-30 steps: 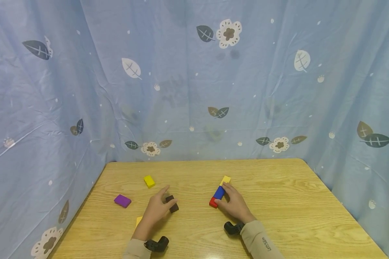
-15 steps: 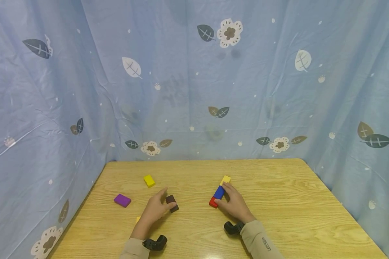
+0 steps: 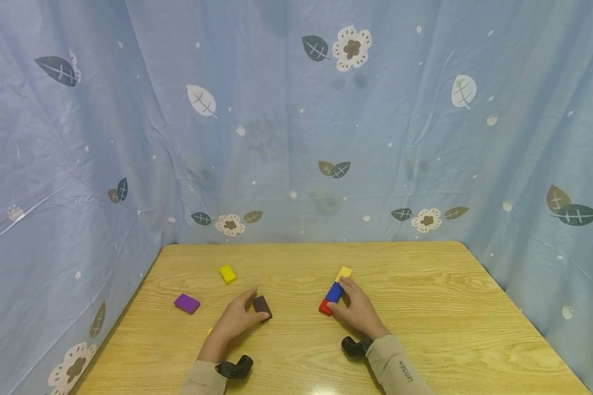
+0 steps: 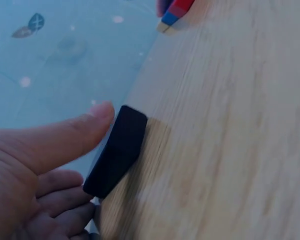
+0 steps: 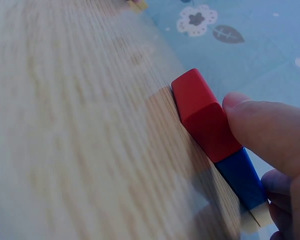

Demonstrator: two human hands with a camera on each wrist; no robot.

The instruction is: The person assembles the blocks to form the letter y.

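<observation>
A dark brown block [image 3: 261,305] lies on the wooden table, left of centre. My left hand [image 3: 234,318] is at its left side, the thumb over its near end and the index finger by its far end; the left wrist view shows a narrow gap beside the thumb. Further right, a red block [image 3: 324,308], a blue block [image 3: 334,292] and a pale yellow block [image 3: 345,271] form a slanting row, end to end. My right hand [image 3: 359,311] holds this row from the right, thumb at the red block [image 5: 205,112], fingers further along and partly hidden.
A bright yellow block [image 3: 228,274] and a purple block [image 3: 186,303] lie at the table's left. Another yellow block [image 3: 210,330] barely shows behind my left wrist. A blue patterned curtain [image 3: 291,137] hangs behind the table [image 3: 449,296] and along its sides.
My left thumb has slid from over the middle of the dark brown block toward its near end, and the hand has shifted slightly left. The right hand and the blocks stay put.
</observation>
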